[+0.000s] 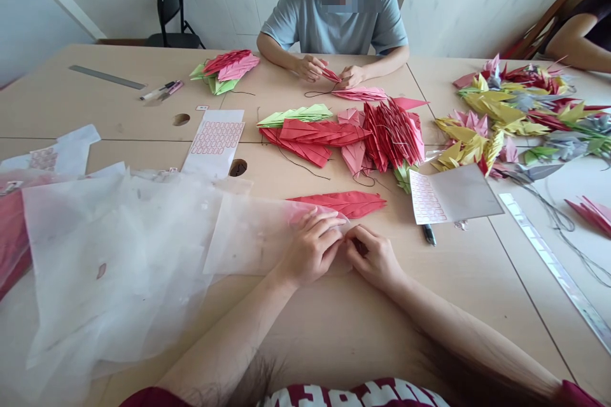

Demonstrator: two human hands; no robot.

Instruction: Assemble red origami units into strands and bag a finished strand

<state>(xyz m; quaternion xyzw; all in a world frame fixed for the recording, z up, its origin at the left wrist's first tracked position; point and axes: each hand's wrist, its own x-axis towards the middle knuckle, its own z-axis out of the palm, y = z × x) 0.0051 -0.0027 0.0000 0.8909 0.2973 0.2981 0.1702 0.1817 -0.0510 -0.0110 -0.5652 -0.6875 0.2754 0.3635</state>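
Observation:
My left hand [312,247] rests on the right edge of a thin translucent white sheet [248,235], its fingers curled and pressed onto it. My right hand [372,257] meets it fingertip to fingertip, pinching the same edge. Just beyond both hands lies a red folded paper leaf [344,202] flat on the table. What is between my fingertips besides the sheet is hidden.
Crumpled translucent paper [109,267] covers the table's left. Red, pink and green folded pieces [363,133] pile in the middle, yellow and grey ones [520,114] at the right. A sticker sheet [451,197], pen [428,234] and ruler [558,270] lie right. A person opposite handles a red piece [330,74].

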